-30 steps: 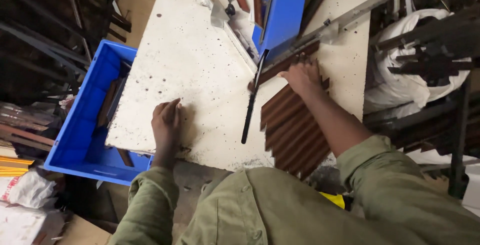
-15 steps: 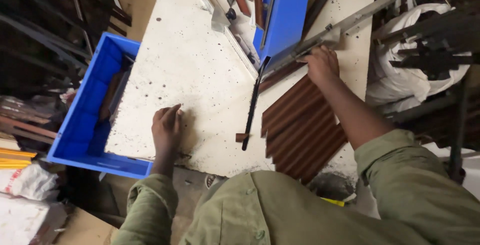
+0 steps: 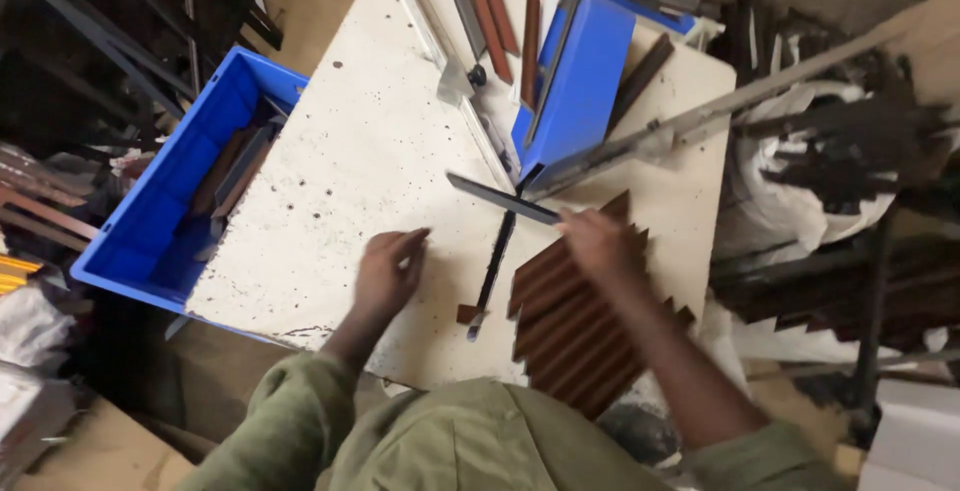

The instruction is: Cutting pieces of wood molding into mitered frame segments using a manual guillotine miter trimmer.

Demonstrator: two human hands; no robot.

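Resting on the speckled white tabletop (image 3: 330, 171), the left hand (image 3: 388, 273) is lying palm down with its fingers loosely spread and nothing in its grasp. The right hand (image 3: 595, 241) is reaching across the top end of a row of brown mitred strips (image 3: 570, 326), which are lying side by side at the table's near right edge; its fingers are curled over a thin dark metal strip (image 3: 503, 199) that is pointing up and left, though blur is making the exact grip hard to judge. Just left of the brown strips, a black bar (image 3: 492, 271) is lying lengthwise on the table, with a small brown offcut (image 3: 467, 313) touching its near end. Beyond the hands, a blue cutting jig (image 3: 580, 76) is standing on the tabletop. A blue plastic crate (image 3: 165, 196) holding a few brown pieces is sitting against the table's left edge.
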